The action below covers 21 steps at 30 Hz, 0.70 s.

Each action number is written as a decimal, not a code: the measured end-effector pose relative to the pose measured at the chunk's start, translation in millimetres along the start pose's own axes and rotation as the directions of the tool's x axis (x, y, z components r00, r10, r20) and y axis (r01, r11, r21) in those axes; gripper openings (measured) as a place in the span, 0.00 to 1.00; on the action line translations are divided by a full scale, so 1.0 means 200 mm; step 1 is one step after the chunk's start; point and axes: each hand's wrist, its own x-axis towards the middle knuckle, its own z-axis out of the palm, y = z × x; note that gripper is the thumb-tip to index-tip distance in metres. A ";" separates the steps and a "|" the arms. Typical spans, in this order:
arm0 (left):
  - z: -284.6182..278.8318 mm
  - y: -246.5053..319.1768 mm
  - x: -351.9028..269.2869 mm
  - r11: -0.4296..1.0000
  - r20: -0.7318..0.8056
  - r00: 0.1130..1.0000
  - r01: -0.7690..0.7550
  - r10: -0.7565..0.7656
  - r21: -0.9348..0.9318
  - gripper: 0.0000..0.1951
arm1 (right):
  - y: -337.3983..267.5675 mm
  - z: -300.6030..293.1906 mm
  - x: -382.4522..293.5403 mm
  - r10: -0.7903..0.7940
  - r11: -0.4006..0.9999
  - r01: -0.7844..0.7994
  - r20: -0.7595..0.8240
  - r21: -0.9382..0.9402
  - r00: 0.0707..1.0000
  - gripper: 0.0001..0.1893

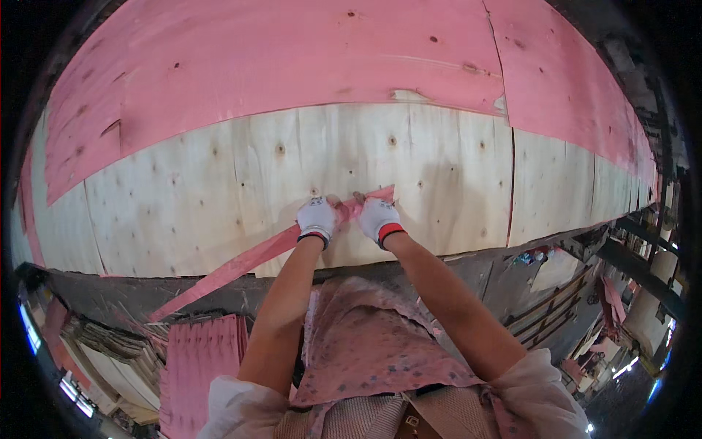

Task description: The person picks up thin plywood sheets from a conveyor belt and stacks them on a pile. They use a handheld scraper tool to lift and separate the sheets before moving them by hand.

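Observation:
A long, narrow pink strip of wood veneer (241, 263) slants from the lower left up to my hands and ends in a short torn piece just past them. My left hand (317, 217), in a white knit glove with a dark cuff, grips it. Close beside it, my right hand (379, 217), gloved in white with a red cuff, holds the strip near its upper end. Between the two hands the strip looks bunched or creased. Both hands are over pale, knotty wood veneer (351, 148), and its front edge runs below my wrists. Most of my fingertips are hidden.
Larger pink veneer sheets (307, 60) cover the far side of the stack, with a seam at the right. Lower left, a pile of pink veneer sheets (200, 367) stands near stacked pale boards (109, 367). A slatted wooden rack (548, 310) is at the right.

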 end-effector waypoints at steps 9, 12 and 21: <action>-0.08 -0.04 -0.07 0.982 -0.057 0.998 0.000 -0.011 -0.188 0.24 | 0.09 0.17 -0.34 0.096 0.993 -0.084 0.158 -0.079 0.983 0.23; -0.25 0.11 0.02 0.894 0.253 0.950 -0.053 0.183 -0.445 0.26 | 0.91 0.77 -0.27 0.055 0.279 -0.462 0.466 0.842 0.883 0.18; -0.22 0.00 -0.09 0.630 0.379 0.893 0.153 0.242 -0.762 0.18 | 0.35 -0.16 -0.36 0.120 -0.126 -0.013 0.028 0.992 0.992 0.14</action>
